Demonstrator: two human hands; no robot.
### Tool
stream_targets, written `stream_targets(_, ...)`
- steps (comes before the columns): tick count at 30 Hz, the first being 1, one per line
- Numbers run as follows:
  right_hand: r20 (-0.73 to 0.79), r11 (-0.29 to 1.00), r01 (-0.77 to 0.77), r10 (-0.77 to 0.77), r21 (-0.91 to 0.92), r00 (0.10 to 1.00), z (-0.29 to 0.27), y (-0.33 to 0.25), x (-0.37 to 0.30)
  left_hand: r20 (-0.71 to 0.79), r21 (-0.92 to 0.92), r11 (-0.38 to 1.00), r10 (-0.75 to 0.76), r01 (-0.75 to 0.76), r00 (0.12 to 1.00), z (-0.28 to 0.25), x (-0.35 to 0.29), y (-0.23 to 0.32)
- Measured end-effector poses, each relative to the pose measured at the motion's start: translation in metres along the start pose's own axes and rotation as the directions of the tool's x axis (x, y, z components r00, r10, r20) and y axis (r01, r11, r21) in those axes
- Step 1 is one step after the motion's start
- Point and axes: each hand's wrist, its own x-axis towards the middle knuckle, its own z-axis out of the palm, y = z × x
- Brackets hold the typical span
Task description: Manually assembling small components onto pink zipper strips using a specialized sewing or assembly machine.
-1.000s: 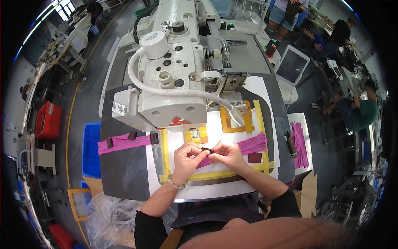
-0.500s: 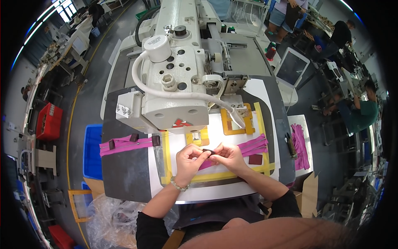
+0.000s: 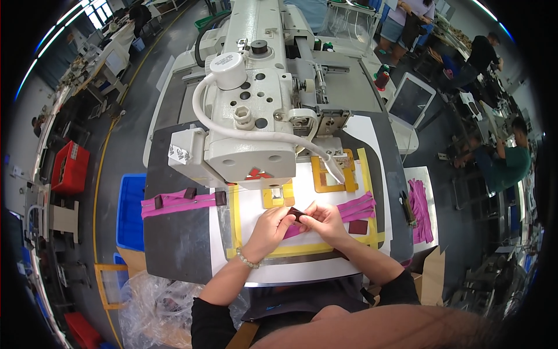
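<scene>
Beyond the fingers [image 3: 285, 222], red emblem [image 3: 257, 174]

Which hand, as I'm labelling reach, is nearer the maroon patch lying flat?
Right. The right hand is just left of the maroon patch; the left hand is farther left, beyond the right hand.
</scene>
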Motion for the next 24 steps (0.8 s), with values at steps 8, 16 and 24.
stream_targets(8,-0.011,0.999,-0.014,0.014,-0.03,1.0,-0.0019,0.0013,0.0015,0.013,-0.195,0.974,-0.114,0.115,0.993,0.001,-0.0003,0.0051)
stream_targets(16,-0.029,0.999,-0.027,0.026,-0.035,0.999,-0.0001,0.002,0.0009,-0.02,-0.12,0.992,-0.053,0.05,0.998,0.0009,-0.0002,0.0041)
stream_targets(24,-0.027,0.999,-0.008,0.007,-0.041,1.0,-0.0004,0.0032,0.0007,-0.034,-0.12,0.992,-0.047,0.042,0.998,0.0018,-0.0003,0.0062)
